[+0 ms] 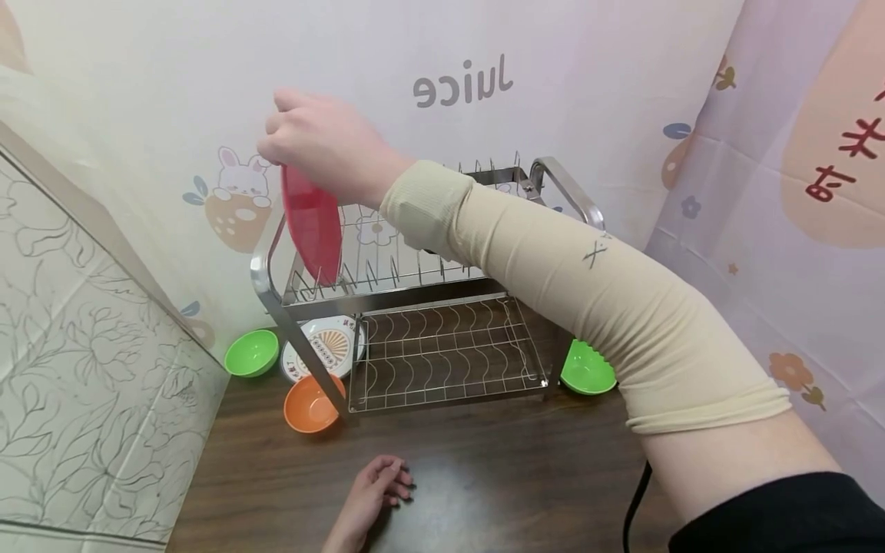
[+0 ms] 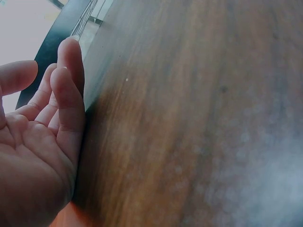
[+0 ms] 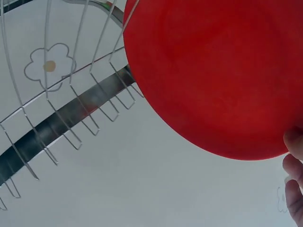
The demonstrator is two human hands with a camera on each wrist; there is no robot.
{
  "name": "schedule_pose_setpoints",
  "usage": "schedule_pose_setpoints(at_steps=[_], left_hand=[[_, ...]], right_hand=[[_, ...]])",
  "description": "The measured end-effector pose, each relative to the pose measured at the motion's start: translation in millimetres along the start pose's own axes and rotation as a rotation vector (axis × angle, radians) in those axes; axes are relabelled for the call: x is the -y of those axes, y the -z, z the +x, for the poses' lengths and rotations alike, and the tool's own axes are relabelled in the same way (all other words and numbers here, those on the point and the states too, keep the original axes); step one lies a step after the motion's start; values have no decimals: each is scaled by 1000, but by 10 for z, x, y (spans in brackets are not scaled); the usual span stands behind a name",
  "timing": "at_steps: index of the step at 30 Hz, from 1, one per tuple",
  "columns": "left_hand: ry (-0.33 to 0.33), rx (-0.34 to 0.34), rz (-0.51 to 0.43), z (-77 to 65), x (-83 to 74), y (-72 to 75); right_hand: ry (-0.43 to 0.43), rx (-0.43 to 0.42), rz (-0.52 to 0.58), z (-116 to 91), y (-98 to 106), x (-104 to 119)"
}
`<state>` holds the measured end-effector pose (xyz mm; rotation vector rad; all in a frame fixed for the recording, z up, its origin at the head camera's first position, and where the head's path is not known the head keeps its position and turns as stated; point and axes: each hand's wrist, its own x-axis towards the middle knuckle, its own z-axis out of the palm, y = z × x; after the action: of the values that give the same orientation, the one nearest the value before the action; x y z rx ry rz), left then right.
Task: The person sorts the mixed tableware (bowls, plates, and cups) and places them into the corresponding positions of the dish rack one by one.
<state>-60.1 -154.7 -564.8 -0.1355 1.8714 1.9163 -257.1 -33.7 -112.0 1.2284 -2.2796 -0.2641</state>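
Note:
My right hand (image 1: 325, 142) pinches the upper rim of a red plate (image 1: 313, 226). The plate stands on edge at the left end of the dish rack's upper tier (image 1: 408, 296), its lower edge down among the wire prongs. Seen from the right wrist, the red plate (image 3: 222, 80) fills the upper right, with fingertips (image 3: 294, 142) at its rim and the prongs beside it. Low in front of the rack, my left hand (image 1: 373, 491) rests on the brown table, holding nothing. Its fingers are loosely curled in the left wrist view, palm (image 2: 33, 161) showing.
Left of the rack sit a green bowl (image 1: 252, 353), a white patterned plate (image 1: 325, 346) and an orange bowl (image 1: 311, 407). Another green dish (image 1: 588, 369) is at the right. The lower wire tier (image 1: 449, 353) spans the rack's legs. A black cable (image 1: 634, 503) hangs at the right.

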Motion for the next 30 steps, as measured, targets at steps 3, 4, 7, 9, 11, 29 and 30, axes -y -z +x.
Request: schedule_pose_setpoints(at_steps=[3,4,7,9,11,29,30], left_hand=[[-3,0,2,2,0,-7],[-6,0,3,1,-1,-10],[-16,3,4,2,-3,-21],[-18,4,3,5,-1,-28],[-16,5,1,10,5,-32],[-31,16,-15,24,11,-15],[-27,16,-15,25,10,-13]], right_hand=[[24,22,-33,38,41,48],[33,34,-39,51,48,64],[53,67,-50,83,44,106],[73,80,-49,98,21,130],[97,83,-53,108,-10,152],[95,95,-11,116,-67,168],[96,95,-13,117,-66,169]])
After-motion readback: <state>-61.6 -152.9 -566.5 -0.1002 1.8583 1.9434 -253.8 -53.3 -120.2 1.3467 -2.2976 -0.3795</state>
